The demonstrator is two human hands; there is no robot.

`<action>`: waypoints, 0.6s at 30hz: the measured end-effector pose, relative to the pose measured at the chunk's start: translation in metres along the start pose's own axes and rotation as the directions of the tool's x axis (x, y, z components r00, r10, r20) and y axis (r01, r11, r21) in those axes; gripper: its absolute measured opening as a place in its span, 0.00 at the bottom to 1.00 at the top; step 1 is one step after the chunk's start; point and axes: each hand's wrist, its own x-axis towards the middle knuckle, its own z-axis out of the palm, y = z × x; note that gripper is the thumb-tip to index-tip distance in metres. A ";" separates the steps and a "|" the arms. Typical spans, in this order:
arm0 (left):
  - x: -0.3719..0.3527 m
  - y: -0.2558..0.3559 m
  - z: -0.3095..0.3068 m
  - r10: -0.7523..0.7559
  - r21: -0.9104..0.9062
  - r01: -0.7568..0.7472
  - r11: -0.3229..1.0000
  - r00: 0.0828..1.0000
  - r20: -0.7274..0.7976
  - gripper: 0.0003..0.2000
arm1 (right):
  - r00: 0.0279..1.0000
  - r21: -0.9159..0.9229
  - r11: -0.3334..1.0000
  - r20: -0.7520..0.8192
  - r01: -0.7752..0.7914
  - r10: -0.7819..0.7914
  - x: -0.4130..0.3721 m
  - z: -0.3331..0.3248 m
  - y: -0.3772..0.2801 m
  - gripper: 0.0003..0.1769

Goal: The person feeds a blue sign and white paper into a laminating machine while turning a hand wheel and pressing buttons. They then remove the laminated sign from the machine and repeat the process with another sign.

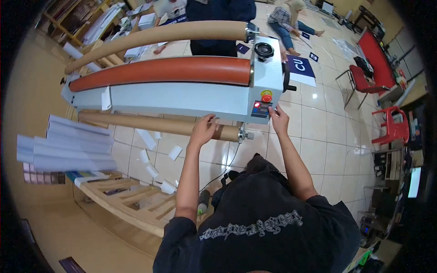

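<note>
A long pale laminating machine (182, 100) stretches across the view in front of me, with an orange-red roller (168, 72) along its top. My left hand (203, 131) is at the machine's lower front edge, fingers loosely spread, just over the brown lower roll (154, 124). At the right end, my right hand (280, 120) has its fingertips at the edge of the small control panel (261, 108), where a red light glows. Above that panel sits a red emergency stop button (266, 96). A black handwheel (264, 51) tops the end housing.
Another brown roll (168, 32) spans the machine's back. White paper scraps (175, 152) lie on the tiles near a wooden rack (123, 193). A person (287, 25) sits on the floor beyond; another stands behind the machine. Red chairs (392, 125) stand at right.
</note>
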 end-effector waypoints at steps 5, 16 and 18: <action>0.031 0.005 0.047 0.103 -0.051 -0.096 0.994 0.983 0.149 0.19 | 0.996 0.026 0.996 0.040 0.081 -0.082 -0.003 -0.007 -0.023 0.27; 0.140 0.053 0.006 0.504 0.451 -0.390 0.803 0.848 -0.165 0.21 | 0.974 -0.047 0.973 0.014 0.226 -0.226 0.000 0.003 -0.001 0.23; 0.185 0.057 -0.002 0.510 0.500 -0.377 0.780 0.846 -0.158 0.22 | 0.991 0.041 0.992 0.055 0.116 -0.118 0.000 0.000 -0.009 0.23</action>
